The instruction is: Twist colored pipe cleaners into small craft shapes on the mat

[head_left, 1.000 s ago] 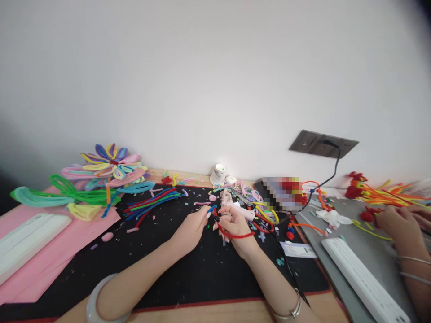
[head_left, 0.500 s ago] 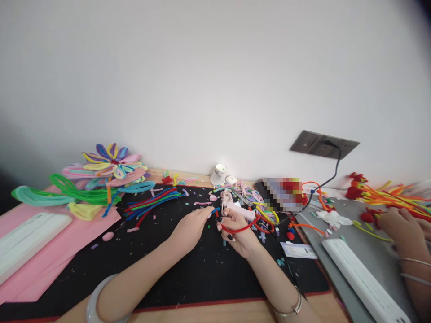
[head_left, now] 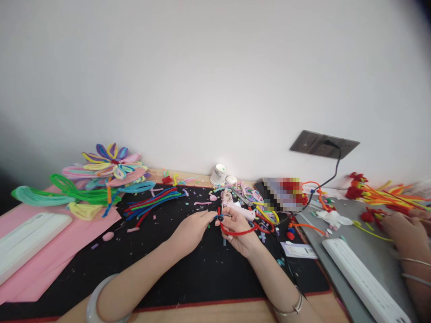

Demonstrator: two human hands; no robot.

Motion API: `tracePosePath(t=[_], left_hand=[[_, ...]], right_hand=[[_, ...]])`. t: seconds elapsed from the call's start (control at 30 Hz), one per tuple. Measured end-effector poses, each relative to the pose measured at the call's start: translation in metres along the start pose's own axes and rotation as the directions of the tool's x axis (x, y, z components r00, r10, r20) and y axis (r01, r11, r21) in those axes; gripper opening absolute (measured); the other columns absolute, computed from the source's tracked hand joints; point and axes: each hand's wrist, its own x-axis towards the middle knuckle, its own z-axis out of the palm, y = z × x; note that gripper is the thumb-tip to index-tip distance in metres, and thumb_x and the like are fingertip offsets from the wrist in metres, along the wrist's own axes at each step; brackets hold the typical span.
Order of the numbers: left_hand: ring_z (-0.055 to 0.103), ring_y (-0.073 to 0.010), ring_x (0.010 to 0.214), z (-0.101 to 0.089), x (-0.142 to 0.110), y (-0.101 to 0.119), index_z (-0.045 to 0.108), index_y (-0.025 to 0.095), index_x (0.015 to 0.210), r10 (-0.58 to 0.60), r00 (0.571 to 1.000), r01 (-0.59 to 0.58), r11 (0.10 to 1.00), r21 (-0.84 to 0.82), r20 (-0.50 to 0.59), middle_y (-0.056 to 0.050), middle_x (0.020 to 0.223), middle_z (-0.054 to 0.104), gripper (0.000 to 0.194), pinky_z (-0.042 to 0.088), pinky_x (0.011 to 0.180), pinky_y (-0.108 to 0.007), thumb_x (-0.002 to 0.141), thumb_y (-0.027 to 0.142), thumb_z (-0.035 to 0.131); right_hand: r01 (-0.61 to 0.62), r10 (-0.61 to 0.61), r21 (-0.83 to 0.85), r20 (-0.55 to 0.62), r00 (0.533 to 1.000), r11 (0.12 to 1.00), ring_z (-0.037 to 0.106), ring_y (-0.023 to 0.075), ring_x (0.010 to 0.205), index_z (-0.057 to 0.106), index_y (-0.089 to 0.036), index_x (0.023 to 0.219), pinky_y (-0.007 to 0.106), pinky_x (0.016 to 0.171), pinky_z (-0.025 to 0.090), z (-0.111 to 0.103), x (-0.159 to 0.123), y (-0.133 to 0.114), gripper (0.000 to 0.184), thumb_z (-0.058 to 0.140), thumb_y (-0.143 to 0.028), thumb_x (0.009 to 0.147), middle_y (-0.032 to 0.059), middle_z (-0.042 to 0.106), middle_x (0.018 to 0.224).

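Over the black mat (head_left: 188,278), my left hand (head_left: 192,231) and my right hand (head_left: 241,231) meet fingertip to fingertip. A short blue pipe cleaner (head_left: 216,217) is pinched by my left hand, its end partly hidden by the fingers. My right hand grips a red pipe cleaner (head_left: 239,233), which crosses the blue one and loops out over the palm to the right. Just beyond my right hand lies a pale pink glue gun (head_left: 243,211) among cut scraps. A bundle of red, green and blue pipe cleaners (head_left: 151,202) lies left of my hands.
At the left stand a pipe-cleaner flower (head_left: 114,163), pink paper (head_left: 57,260) and a white box (head_left: 28,240). A paper cup (head_left: 219,174) sits by the wall. Right are a cable (head_left: 332,175), a white bar (head_left: 363,278) and another person's hand (head_left: 402,231).
The red pipe cleaner's tail has swung further right and now forms a wider loop. Both hands have shifted slightly, and the blue piece has turned downward between the fingertips.
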Motion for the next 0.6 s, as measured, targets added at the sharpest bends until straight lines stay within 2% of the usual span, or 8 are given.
tracePosePath(t=[0.1,0.27,0.43,0.6], left_hand=[[0.056,-0.0161,0.087,-0.003,-0.001,0.003,0.054,0.020,0.104,0.018,1.000,-0.018,1.000,-0.014,0.014,-0.004,0.093,0.060,0.032,0.045,0.078,-0.027,0.085,0.008,0.032],[0.054,-0.0154,0.087,-0.003,-0.002,0.004,0.052,0.018,0.105,0.043,0.998,-0.040,0.998,-0.044,0.053,-0.005,0.094,0.058,0.033,0.044,0.078,-0.027,0.083,0.005,0.032],[0.054,-0.0165,0.093,-0.004,-0.003,0.006,0.051,0.019,0.109,0.070,0.997,-0.069,0.997,-0.016,0.032,-0.006,0.100,0.059,0.031,0.043,0.084,-0.029,0.087,0.010,0.031],[0.056,-0.0177,0.086,-0.008,-0.004,0.013,0.055,0.018,0.094,0.066,0.996,-0.067,0.997,0.027,0.063,-0.004,0.091,0.062,0.017,0.043,0.078,-0.029,0.088,0.023,0.039]], right_hand=[[-0.045,0.046,-0.039,0.025,0.999,0.998,0.054,0.0060,0.044,0.051,-0.019,0.094,0.013,0.039,0.040,0.002,-0.003,-0.003,0.033,0.069,-0.016,0.067,0.0014,0.066,0.068],[-0.074,0.075,-0.121,0.009,0.997,0.990,0.065,0.0115,0.058,0.057,-0.015,0.093,0.018,0.053,0.051,0.004,-0.006,-0.007,0.024,0.065,-0.020,0.072,0.0043,0.068,0.073],[-0.030,0.024,-0.119,-0.051,0.998,0.992,0.062,0.0112,0.050,0.061,-0.013,0.085,0.019,0.048,0.050,0.004,-0.004,-0.006,0.023,0.065,-0.032,0.073,0.0037,0.066,0.062],[0.082,-0.103,-0.211,-0.090,0.991,0.974,0.051,0.0068,0.042,0.064,-0.012,0.077,0.016,0.042,0.045,0.004,-0.002,-0.005,0.022,0.066,-0.033,0.072,-0.0008,0.057,0.051]])
